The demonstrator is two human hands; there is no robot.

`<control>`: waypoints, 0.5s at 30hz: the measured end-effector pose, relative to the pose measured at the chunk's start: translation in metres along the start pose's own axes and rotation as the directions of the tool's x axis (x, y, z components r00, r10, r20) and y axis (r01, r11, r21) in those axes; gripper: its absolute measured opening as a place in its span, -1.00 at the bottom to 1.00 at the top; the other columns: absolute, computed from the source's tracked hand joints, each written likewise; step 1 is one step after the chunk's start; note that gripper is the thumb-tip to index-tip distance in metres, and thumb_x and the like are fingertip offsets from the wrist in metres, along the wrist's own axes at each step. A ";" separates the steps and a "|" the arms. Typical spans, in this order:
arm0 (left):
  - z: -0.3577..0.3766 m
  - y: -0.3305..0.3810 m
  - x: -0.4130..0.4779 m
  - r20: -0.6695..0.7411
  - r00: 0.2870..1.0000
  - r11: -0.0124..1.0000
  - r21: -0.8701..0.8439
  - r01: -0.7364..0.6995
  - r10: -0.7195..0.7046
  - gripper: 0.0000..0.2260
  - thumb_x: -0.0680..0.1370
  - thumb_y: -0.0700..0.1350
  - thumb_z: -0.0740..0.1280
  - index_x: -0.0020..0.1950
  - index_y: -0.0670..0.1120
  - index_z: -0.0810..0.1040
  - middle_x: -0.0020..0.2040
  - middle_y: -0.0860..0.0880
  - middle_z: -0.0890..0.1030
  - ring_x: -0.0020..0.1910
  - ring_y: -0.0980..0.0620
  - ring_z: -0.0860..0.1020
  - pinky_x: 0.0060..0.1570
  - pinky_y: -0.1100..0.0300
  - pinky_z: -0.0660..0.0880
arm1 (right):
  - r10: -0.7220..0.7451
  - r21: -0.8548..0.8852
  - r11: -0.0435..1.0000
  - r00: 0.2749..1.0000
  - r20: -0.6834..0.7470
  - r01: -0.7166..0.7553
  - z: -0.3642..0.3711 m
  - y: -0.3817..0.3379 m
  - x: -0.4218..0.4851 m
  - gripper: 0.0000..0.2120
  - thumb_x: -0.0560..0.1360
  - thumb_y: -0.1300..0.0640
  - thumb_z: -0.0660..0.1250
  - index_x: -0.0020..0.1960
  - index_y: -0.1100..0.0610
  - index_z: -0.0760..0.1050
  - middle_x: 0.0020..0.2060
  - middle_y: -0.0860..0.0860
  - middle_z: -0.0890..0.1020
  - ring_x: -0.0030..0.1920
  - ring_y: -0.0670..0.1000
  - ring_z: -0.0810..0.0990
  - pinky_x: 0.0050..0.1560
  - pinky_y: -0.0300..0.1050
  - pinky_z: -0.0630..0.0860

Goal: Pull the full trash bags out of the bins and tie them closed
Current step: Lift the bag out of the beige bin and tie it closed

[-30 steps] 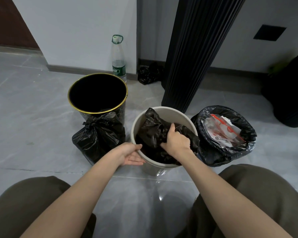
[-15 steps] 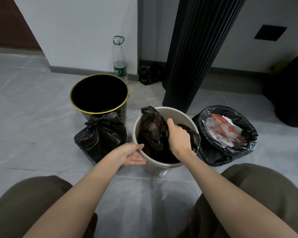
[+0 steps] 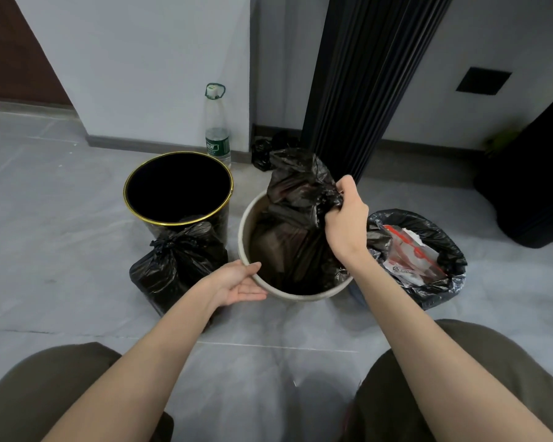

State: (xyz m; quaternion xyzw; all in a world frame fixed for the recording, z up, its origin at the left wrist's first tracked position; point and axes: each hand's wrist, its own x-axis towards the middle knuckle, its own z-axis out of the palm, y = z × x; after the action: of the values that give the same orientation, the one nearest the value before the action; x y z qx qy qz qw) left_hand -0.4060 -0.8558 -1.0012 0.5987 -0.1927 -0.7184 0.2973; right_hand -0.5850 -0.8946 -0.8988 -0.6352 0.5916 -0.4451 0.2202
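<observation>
Black bags, pale bin

Right hand (image 3: 345, 223) grips a glossy black bag (image 3: 296, 199); cream bin (image 3: 246, 218) beneath; gold-rimmed black bin (image 3: 173, 186) left.

Open floor nr side; tied bag (image 3: 178, 266) L, lined bin (image 3: 428, 260) R, fluted column (image 3: 364, 87) behind.

The grey tiled floor (image 3: 61, 244) carries a cream bin (image 3: 246, 224) at centre, a gold-rimmed black bin (image 3: 178, 188) at ten o'clock, a tied black bag (image 3: 176, 266) (touching it) at nine, a bag-lined bin (image 3: 428, 250) at three, and a bottle (image 3: 217, 129) at eleven.
</observation>
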 end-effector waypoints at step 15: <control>0.010 0.004 0.024 -0.012 0.998 0.974 -0.221 -0.056 0.055 -0.84 0.61 -0.17 0.20 0.12 -0.23 0.43 -0.23 -0.24 0.67 -0.33 -0.07 0.67 -0.19 0.05 0.62 | -0.018 0.317 0.932 0.898 -0.440 0.174 -0.045 -0.040 0.012 -0.79 0.38 0.51 0.17 -0.10 0.26 0.27 -0.43 -0.21 0.36 -0.37 -0.21 0.24 -0.32 -0.30 0.26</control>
State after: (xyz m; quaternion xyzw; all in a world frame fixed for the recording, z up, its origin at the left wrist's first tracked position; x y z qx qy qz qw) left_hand -0.4176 -0.8756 -1.0148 0.5584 -0.1272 -0.7249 0.3828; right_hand -0.6010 -0.8864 -0.8403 -0.5012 0.5044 -0.6821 0.1707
